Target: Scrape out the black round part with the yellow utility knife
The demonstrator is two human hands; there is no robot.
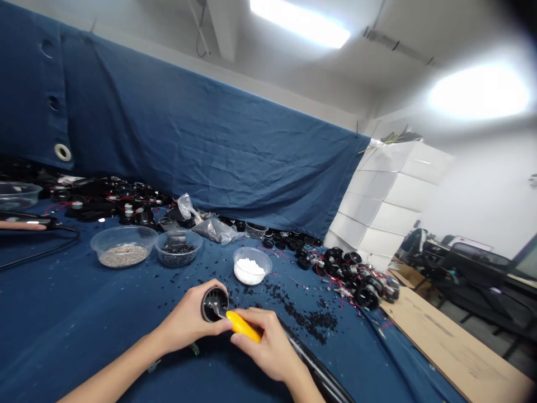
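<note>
My left hand (188,322) is wrapped around a small black cylindrical part (214,303), its open end facing up. My right hand (268,347) grips a yellow-handled tool (243,327) whose metal tip reaches into the part's opening. Both hands sit low over the blue cloth-covered table (62,324). A black cable or rod (310,364) runs under my right wrist.
Clear bowls hold grey bits (123,246), black bits (178,247) and white bits (250,265). Small black pieces (306,319) lie scattered right of my hands. Black parts with red wires (352,274) pile along the back. A blue curtain (188,145) hangs behind. A cardboard sheet (453,341) lies at right.
</note>
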